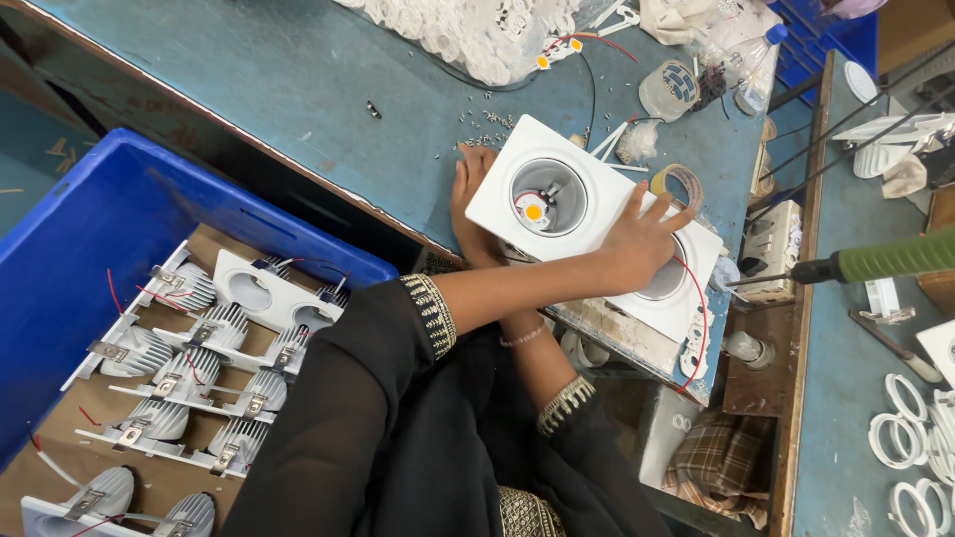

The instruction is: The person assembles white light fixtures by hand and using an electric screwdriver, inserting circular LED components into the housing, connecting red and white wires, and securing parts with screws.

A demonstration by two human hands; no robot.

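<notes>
We cross our arms, left hand (637, 239) and right hand (472, 204) gripping opposite edges of the white twin downlight housing (587, 224), steadying it flat on the desk (298, 89).

My workbench (298, 89) has a worn blue top with scratches and a chipped wooden edge. To my right stands a second blue table (836, 328), edged with a wooden strip. Between them is a dark gap with a checked cloth (721, 452) lying low. Beside me on the left sits a blue plastic crate (90, 259). The light is even.
</notes>
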